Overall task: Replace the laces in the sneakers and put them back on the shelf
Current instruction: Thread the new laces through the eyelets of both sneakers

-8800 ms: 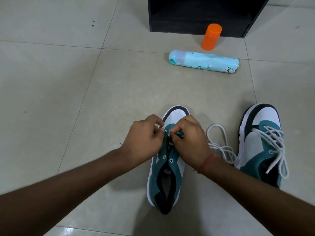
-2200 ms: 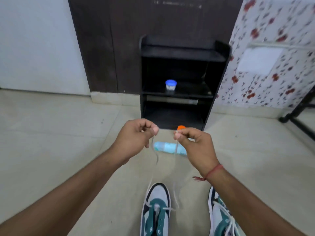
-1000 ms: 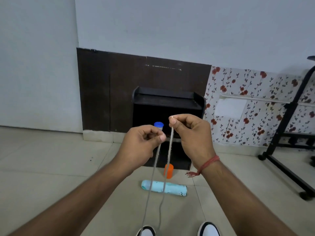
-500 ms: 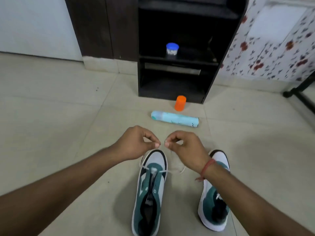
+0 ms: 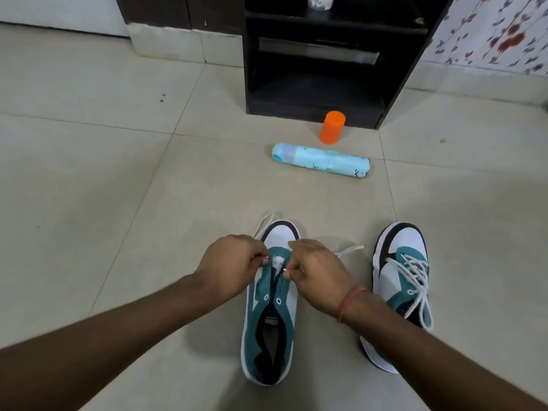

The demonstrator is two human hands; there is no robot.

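Both hands at the toe eyelets of the left-side sneaker

Floor, tiled, pale. Two teal-and-white sneakers stand side by side, toes pointing toward the shelf (image 5: pixel 314 84). The unlaced sneaker (image 5: pixel 271 321) sits in the middle; its upper eyelets are bare and the tongue lies open. The laced sneaker (image 5: pixel 400 289) stands to its right, apart from it, white lace criss-crossed and hanging loose over its side.

Left hand (image 5: pixel 231 265) sits over the left edge of the unlaced sneaker's forefoot, fingers curled, thumb and forefinger pinched on a bit of the white lace (image 5: pixel 350 250) near the lowest eyelets. Right hand (image 5: pixel 318 274) mirrors it on the right edge, fingers curled and pinching a lace end at the eyelet row; a red thread band circles that wrist. Loose lace trails onto the floor past the toe on the left and out to the right between the two shoes.

Further off: a light blue spray can (image 5: pixel 321 161) lies on its side, an orange cap (image 5: pixel 332 127) stands upright just beyond it, close to the foot of the black shelf. A small jar (image 5: pixel 321 1) sits on an upper shelf board, cut off by the frame edge
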